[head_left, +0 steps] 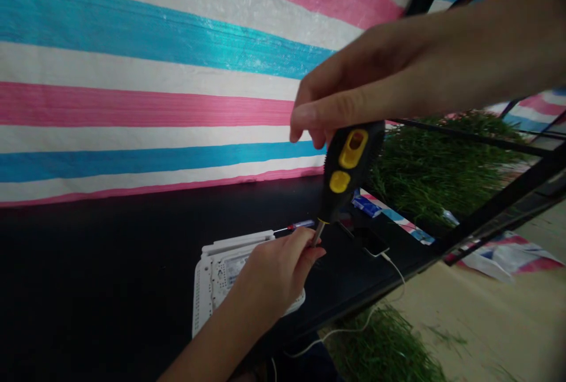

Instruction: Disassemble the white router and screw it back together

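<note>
Right hand (354, 87) is draped over the butt of a chunky black-and-yellow screwdriver (349, 175), holding it from the top; left hand (283, 264) has the metal shaft pinched low down between thumb and fingertips. The driver's tilted, just beyond the right side of a white plastic casing (204, 293), tip hidden by the fingers. I'd guess it's stiff, a bit handle-heavy, grippy on the ribbed part but slick on the steel, so grab the fat handle and just steady the shaft. Farther out on the black table (110, 264): a smaller screwdriver (300, 225), a phone (371, 241) on a white cable (403, 282), and a blue packet (367, 206).
</note>
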Motion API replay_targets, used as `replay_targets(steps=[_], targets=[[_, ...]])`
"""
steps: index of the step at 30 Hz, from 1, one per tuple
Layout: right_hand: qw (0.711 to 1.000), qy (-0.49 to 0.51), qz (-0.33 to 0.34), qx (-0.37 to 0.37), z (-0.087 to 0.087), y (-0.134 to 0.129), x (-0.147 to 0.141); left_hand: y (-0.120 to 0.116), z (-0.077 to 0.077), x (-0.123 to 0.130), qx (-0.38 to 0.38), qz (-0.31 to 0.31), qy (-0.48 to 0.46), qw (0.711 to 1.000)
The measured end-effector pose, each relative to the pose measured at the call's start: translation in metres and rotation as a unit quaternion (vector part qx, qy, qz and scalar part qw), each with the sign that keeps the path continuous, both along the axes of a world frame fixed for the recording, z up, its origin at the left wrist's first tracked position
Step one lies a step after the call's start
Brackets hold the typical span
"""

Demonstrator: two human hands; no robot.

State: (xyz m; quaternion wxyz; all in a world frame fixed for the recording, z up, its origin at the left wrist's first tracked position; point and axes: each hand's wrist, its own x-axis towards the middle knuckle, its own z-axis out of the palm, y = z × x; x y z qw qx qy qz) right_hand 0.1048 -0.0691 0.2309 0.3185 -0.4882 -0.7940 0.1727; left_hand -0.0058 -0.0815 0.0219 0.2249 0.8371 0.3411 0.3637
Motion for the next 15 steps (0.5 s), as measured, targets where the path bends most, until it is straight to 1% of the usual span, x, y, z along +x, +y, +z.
replay_targets(steps=[1, 2, 3, 4, 5, 6, 7, 9, 12, 14, 15], targets=[[0.999, -0.025, 0.020, -0.030, -0.005, -0.004, 0.000, 0.000, 0.000, 0.001, -0.004, 0.002, 0.005, 1.000], [0.996, -0.049, 0.055, -0.059, -0.013, -0.008, 0.001, -0.001, 0.000, 0.002, -0.005, 0.006, 0.010, 1.000], [0.997, 0.035, 0.058, -0.042, -0.024, -0.013, 0.002, -0.001, 0.000, 0.003, -0.003, 0.008, 0.013, 1.000], [0.988, 0.141, 0.060, -0.017, -0.035, -0.017, 0.003, 0.000, 0.000, 0.004, 0.001, 0.009, 0.015, 1.000], [0.971, 0.233, 0.054, 0.013, -0.045, -0.020, 0.003, -0.001, -0.001, 0.006, 0.005, 0.010, 0.014, 1.000], [0.950, 0.306, 0.058, 0.032, -0.053, -0.023, 0.003, -0.001, -0.001, 0.007, 0.007, 0.010, 0.013, 1.000], [0.933, 0.350, 0.077, 0.033, -0.059, -0.025, 0.003, -0.002, -0.001, 0.008, 0.003, 0.010, 0.010, 1.000], [0.912, 0.382, 0.150, -0.011, -0.063, -0.026, 0.003, -0.005, -0.001, 0.008, -0.027, 0.007, -0.008, 1.000], [0.878, 0.381, 0.271, -0.102, -0.058, -0.020, 0.004, -0.012, -0.005, 0.004, -0.096, -0.027, -0.046, 0.994], [0.853, 0.378, 0.333, -0.134, -0.056, -0.011, 0.005, -0.016, -0.010, 0.000, -0.127, -0.042, -0.048, 0.990], [0.843, 0.381, 0.351, -0.145, -0.057, -0.007, 0.006, -0.017, -0.013, -0.001, -0.135, -0.038, -0.039, 0.989]])
